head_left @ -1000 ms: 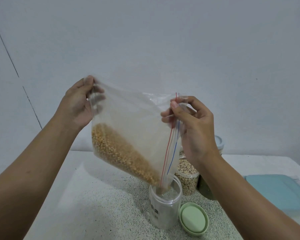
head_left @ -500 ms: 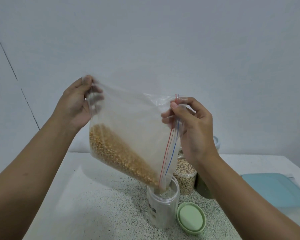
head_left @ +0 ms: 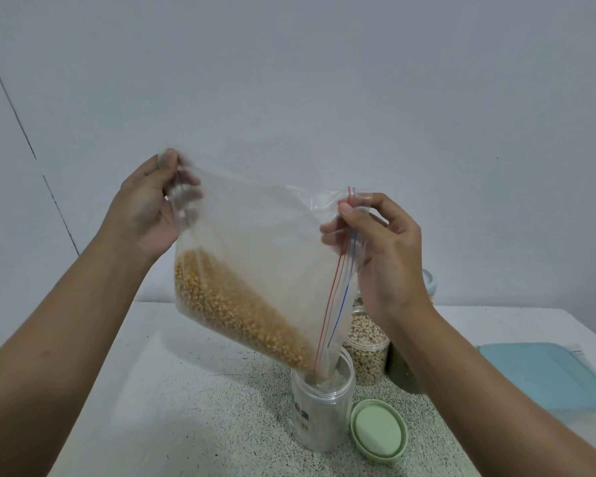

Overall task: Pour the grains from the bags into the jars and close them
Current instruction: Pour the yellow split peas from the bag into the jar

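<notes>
A clear zip bag holding yellow grains hangs tilted in the air, its zip corner dipping into the mouth of an open clear jar. My left hand pinches the bag's raised bottom corner. My right hand pinches the zip edge near its top. The jar's green lid lies flat on the table just right of it. Behind stands a jar of pale beans, with another jar largely hidden by my right hand.
The speckled tabletop runs under the jars, with a white strip at the back by the wall. A light blue flat lid or tray lies at the right edge. A dark green thing sits behind my right forearm.
The bag's open corner has sunk slightly deeper into the jar mouth, and the grains have slid closer to it. Both hands keep their grips.
</notes>
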### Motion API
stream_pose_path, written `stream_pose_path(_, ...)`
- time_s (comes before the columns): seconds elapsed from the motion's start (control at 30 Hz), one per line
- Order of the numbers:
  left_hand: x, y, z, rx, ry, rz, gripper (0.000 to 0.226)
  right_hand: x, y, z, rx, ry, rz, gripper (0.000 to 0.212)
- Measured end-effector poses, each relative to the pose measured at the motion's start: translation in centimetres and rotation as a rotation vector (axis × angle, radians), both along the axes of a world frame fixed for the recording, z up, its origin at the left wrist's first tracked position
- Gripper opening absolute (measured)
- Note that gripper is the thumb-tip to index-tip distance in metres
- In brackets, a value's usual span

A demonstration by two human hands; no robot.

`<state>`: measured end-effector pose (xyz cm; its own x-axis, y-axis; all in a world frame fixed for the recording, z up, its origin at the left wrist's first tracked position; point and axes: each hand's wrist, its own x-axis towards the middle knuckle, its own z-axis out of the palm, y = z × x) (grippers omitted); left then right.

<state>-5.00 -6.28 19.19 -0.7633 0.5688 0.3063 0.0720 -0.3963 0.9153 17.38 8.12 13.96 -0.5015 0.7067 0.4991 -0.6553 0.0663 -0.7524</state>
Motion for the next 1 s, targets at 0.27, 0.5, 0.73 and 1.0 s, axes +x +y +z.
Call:
stream_pose_path(0.27, 0.53, -0.22, 0.3, 0.046, 0.023, -0.002, 0.035, 0.07, -0.01, 0.07, -0.012, 0.01, -0.007, 0.016)
stream_pose_path(0.5, 0.45, -0.36, 0.05, 0.04, -0.007, -0.019, 0.042, 0.11, -0.23, 0.28, -0.009, 0.021, 0.002, 0.016)
stream_pose_path(0.73, 0.43, -0.27, 0.24, 0.039, 0.008, -0.008, 0.04, 0.04, -0.14, 0.31, -0.002, 0.012, -0.014, 0.016)
stream_pose_path(1.0, 0.2, -0.3, 0.1, 0.028, -0.008, -0.004, 0.039, -0.27, 0.11, 0.5, 0.008, 0.01, -0.013, 0.013)
